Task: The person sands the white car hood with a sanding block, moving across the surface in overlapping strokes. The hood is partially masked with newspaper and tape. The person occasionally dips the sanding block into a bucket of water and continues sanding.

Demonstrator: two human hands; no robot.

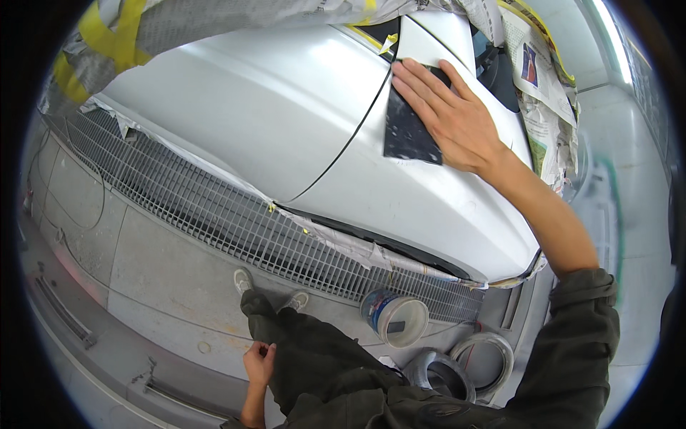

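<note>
My right hand (447,115) lies flat on a dark sheet of abrasive paper (410,131), its fingers stretched toward the panel seam. The sheet, spotted with pale marks, rests against a white car body panel (370,179). Left of the curved dark seam, another white car panel (252,112) extends away. Low beside my trouser leg hangs my left hand (260,362), fingers curled in, with nothing visible in it. A strip of yellow masking tape (388,43) sticks up at the window edge above my right fingertips.
Masking newspaper (541,91) covers the car's right side; taped paper (214,27) wraps the top. Metal floor grating (214,225) runs along the car. By my feet stands a plastic bucket (405,305) with a dark block inside, near a tyre-like ring (463,375) and a paler ring (506,354).
</note>
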